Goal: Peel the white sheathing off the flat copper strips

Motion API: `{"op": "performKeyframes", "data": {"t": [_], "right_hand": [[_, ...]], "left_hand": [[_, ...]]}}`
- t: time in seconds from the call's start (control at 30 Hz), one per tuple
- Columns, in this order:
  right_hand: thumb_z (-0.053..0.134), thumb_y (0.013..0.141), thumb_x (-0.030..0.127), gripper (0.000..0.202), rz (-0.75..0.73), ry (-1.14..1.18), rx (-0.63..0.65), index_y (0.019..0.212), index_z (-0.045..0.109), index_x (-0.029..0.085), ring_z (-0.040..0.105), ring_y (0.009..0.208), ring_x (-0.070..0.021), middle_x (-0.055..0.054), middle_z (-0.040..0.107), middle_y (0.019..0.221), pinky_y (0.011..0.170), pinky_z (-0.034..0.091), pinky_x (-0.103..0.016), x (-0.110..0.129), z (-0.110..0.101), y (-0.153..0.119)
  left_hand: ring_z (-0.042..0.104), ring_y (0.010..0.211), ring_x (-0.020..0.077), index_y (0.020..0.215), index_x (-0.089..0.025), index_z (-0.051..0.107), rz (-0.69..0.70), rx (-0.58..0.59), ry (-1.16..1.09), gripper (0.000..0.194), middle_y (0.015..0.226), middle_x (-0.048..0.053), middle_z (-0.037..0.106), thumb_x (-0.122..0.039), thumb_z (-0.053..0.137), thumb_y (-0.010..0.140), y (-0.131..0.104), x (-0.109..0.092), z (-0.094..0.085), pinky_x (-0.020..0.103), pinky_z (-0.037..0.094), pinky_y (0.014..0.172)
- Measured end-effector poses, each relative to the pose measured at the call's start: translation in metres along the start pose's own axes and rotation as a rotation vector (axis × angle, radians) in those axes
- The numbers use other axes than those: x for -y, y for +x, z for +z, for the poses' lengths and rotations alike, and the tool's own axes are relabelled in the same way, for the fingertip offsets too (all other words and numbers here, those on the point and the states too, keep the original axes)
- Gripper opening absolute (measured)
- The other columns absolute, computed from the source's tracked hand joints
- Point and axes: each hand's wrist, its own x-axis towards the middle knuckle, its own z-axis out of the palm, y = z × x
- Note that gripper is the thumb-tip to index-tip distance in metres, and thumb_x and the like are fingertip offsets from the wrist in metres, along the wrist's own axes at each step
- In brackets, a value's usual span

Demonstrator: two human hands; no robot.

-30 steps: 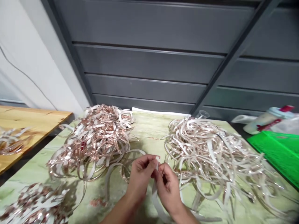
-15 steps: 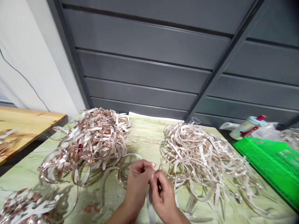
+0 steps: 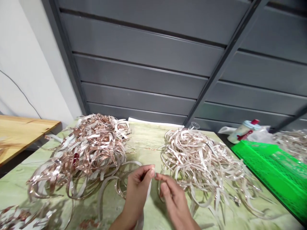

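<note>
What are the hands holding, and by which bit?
The left hand pinches a white strip by its upper end. I can't tell whether the right hand holds anything.

A workshop is suggested by heaped coppery-white strips (image 3: 96, 143), a green plastic crate (image 3: 271, 169) and grey panelled walling (image 3: 144, 64).

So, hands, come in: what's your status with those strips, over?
Left hand pinching a pale strip. Right hand close beside it, grip unclear. Tangled coppery heap off left, paler heap off right.
</note>
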Motion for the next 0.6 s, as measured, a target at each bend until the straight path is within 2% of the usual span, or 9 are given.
{"op": "performKeyframes", "data": {"t": [0.1, 0.2, 0.37, 0.6], "right_hand": [[0.054, 0.094, 0.038, 0.022, 0.098, 0.140, -0.071, 0.101, 0.063, 0.020, 0.057, 0.074, -0.0185, -0.003, 0.061, 0.081, 0.066, 0.044, -0.027, 0.005, -0.009, 0.014], [0.059, 0.091, 0.041, 0.022, 0.158, 0.241, -0.027, 0.092, 0.060, 0.019, 0.049, 0.064, -0.0150, 0.001, 0.054, 0.072, 0.060, 0.039, -0.026, 0.005, -0.006, 0.028], [0.055, 0.092, 0.040, 0.028, 0.177, 0.235, 0.080, 0.074, 0.055, 0.018, 0.044, 0.063, -0.0138, 0.002, 0.050, 0.067, 0.059, 0.035, -0.025, 0.000, 0.002, 0.041], [0.049, 0.095, 0.040, 0.033, 0.159, 0.087, 0.120, 0.070, 0.049, 0.019, 0.043, 0.066, -0.0145, 0.002, 0.045, 0.066, 0.061, 0.035, -0.026, -0.004, -0.004, 0.049]], "left_hand": [[0.049, 0.059, 0.0113, 0.092, -0.017, 0.064, 0.045, 0.020, 0.071, 0.023, 0.064, -0.004, 0.055, -0.032, 0.071, 0.076, 0.003, 0.002, -0.004, 0.021, 0.039, 0.057], [0.043, 0.054, 0.0105, 0.086, -0.020, 0.056, 0.128, 0.018, 0.200, 0.017, 0.059, -0.007, 0.049, -0.030, 0.068, 0.078, 0.003, 0.003, -0.005, 0.021, 0.035, 0.052], [0.047, 0.054, 0.0119, 0.083, -0.020, 0.059, 0.203, 0.062, 0.500, 0.010, 0.063, -0.004, 0.056, -0.030, 0.062, 0.083, 0.002, -0.002, -0.012, 0.022, 0.035, 0.052], [0.057, 0.063, 0.0154, 0.090, -0.022, 0.064, 0.224, 0.152, 0.526, 0.010, 0.075, 0.001, 0.069, -0.028, 0.058, 0.087, 0.006, -0.002, -0.019, 0.024, 0.038, 0.057]]}}
